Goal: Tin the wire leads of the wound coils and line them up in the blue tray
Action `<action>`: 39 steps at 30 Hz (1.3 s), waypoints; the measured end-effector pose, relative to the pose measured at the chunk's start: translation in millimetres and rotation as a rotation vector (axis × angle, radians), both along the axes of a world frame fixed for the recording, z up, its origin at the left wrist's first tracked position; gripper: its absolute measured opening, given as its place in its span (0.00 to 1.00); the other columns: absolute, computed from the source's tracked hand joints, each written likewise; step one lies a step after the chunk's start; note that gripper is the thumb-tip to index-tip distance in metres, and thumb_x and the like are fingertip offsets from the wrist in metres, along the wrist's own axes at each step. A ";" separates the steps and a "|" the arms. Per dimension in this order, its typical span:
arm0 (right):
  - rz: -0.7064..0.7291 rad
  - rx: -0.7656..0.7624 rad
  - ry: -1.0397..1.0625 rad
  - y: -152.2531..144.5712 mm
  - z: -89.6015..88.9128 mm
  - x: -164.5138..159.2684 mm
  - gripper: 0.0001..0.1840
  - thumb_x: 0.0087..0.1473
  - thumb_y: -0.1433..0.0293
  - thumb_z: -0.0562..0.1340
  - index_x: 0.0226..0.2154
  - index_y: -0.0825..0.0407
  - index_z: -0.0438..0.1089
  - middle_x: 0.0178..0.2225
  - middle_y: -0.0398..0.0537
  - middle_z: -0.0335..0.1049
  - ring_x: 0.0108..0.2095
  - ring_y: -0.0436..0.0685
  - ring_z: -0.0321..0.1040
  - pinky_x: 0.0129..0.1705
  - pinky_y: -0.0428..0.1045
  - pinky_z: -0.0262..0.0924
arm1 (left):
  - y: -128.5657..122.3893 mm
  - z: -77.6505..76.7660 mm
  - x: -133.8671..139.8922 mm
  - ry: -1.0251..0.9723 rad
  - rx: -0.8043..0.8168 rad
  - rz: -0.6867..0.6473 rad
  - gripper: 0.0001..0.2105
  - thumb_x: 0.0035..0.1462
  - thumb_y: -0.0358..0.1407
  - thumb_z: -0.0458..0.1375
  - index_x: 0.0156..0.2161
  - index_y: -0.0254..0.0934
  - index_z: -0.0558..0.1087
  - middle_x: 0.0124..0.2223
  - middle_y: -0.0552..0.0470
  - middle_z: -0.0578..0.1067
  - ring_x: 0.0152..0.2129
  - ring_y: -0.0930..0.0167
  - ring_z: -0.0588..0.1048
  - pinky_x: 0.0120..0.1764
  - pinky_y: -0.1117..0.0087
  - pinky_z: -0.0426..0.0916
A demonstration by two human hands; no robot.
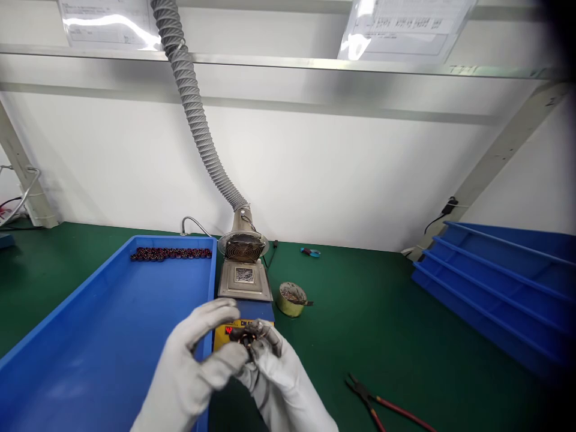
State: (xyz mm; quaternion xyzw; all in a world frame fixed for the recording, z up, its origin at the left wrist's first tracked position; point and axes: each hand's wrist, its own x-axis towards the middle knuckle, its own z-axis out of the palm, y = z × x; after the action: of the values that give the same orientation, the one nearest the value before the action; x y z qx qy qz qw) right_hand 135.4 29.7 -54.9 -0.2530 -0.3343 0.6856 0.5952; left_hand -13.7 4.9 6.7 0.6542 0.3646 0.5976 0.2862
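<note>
My right hand (281,369), in a white glove with darkened fingertips, pinches a small dark part (246,339) with coppery glints. Its exact kind cannot be made out. My left hand (193,354), also gloved in white, is beside it with thumb and forefinger spread apart. The left thumb tip comes close to the part; whether it touches is unclear. Just behind both hands stands a small heated unit, which looks like a solder pot (258,311), with a yellow front, red digits and a metal top plate (261,285). The hands partly cover its front.
At left lies a blue tray (90,360) with a row of small dark-red parts (171,254). A grey hose (198,114) drops to a metal hood. Also here are a round tin (291,307), red-handled pliers (366,396), a small blue tool (310,252) and stacked blue trays (495,282).
</note>
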 end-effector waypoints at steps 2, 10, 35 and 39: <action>-0.055 0.021 0.004 -2.4 -0.2 -4.2 0.15 0.29 0.66 0.72 0.24 0.49 0.70 0.23 0.45 0.73 0.28 0.58 0.71 0.33 0.54 0.67 | 0.2 -1.0 5.4 0.031 0.042 -0.065 0.11 0.41 0.27 0.62 0.32 0.44 0.78 0.36 0.52 0.80 0.35 0.66 0.77 0.38 0.72 0.73; 0.147 -0.047 0.131 -23.4 16.2 -3.0 0.13 0.40 0.65 0.68 0.32 0.50 0.71 0.27 0.44 0.73 0.26 0.52 0.70 0.34 0.51 0.66 | -0.5 -9.1 -3.8 -0.241 -0.005 0.026 0.10 0.49 0.26 0.57 0.29 0.47 0.76 0.33 0.60 0.79 0.35 0.71 0.76 0.38 0.76 0.71; 0.049 -0.016 0.042 -41.2 30.5 -4.9 0.15 0.42 0.65 0.66 0.36 0.49 0.69 0.32 0.47 0.73 0.33 0.54 0.71 0.36 0.51 0.66 | -6.5 11.0 -4.2 -0.036 -0.412 -0.169 0.13 0.35 0.23 0.61 0.28 0.41 0.79 0.39 0.52 0.79 0.36 0.67 0.76 0.36 0.78 0.70; 0.154 -0.033 0.085 -22.3 20.1 -0.5 0.12 0.38 0.69 0.69 0.29 0.49 0.70 0.28 0.43 0.74 0.29 0.52 0.71 0.36 0.50 0.67 | -7.3 8.5 3.0 -0.134 -0.393 -0.253 0.11 0.41 0.22 0.57 0.23 0.40 0.77 0.32 0.53 0.78 0.32 0.70 0.75 0.34 0.77 0.69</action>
State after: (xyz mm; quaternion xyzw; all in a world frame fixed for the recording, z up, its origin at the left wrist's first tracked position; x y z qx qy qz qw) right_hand 134.9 7.4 -34.8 -0.2071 -0.3160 0.7447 0.5502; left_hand -10.7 -2.5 15.2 0.5852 0.3694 0.5167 0.5040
